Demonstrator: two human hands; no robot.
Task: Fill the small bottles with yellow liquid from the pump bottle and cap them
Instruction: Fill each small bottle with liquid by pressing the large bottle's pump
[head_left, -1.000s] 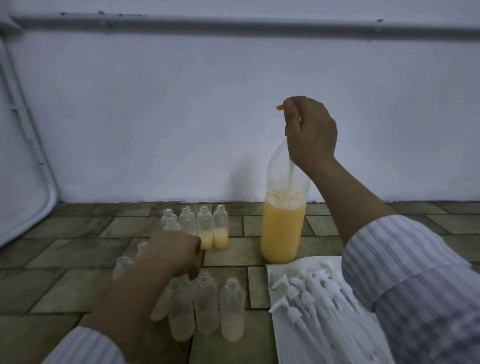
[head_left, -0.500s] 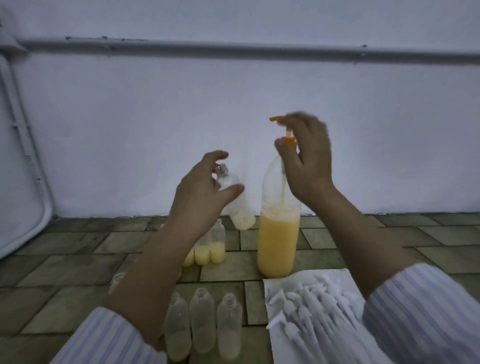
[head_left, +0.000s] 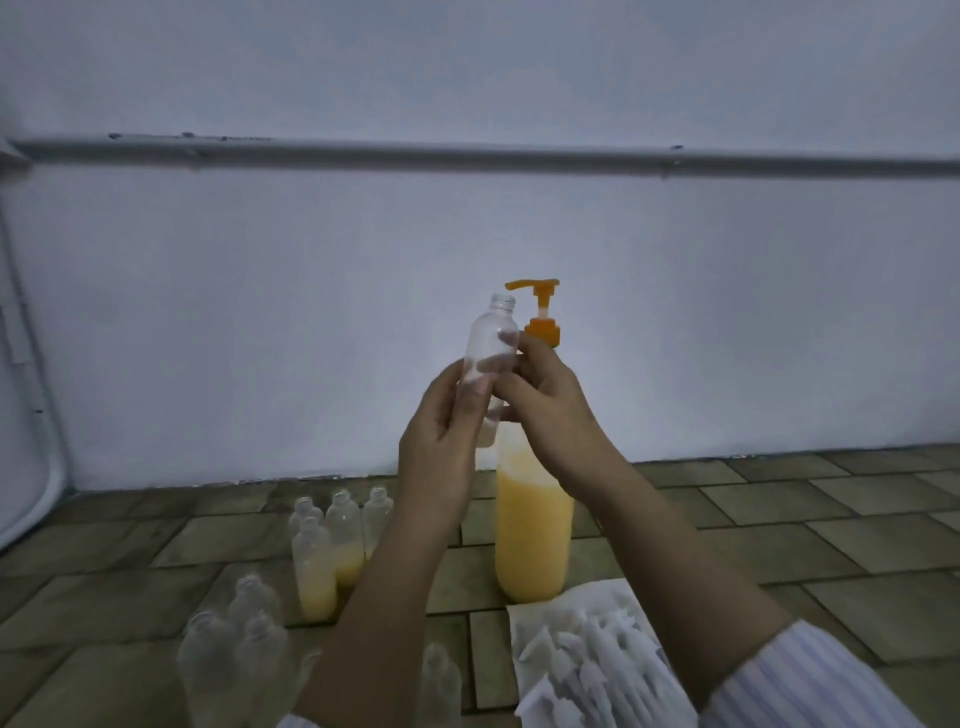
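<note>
A small clear uncapped bottle (head_left: 491, 343) is held upright in the air, its mouth just below the orange pump spout (head_left: 535, 291). My left hand (head_left: 447, 426) grips its lower body from the left. My right hand (head_left: 550, 410) holds it from the right, fingers curled round it, in front of the pump bottle's neck. The tall pump bottle (head_left: 530, 535) stands on the floor, about half full of yellow liquid. Three small bottles with some yellow liquid (head_left: 314, 571) stand to its left.
Several empty small bottles (head_left: 234, 649) stand on the tiled floor at the lower left. A white sheet (head_left: 545, 608) at the lower right carries several white nozzle caps (head_left: 597, 670). A white wall with a horizontal pipe (head_left: 467, 156) closes the back.
My left hand lifted a small bottle from the floor up to the pump spout. My right hand left the pump head and came down onto the small bottle.
</note>
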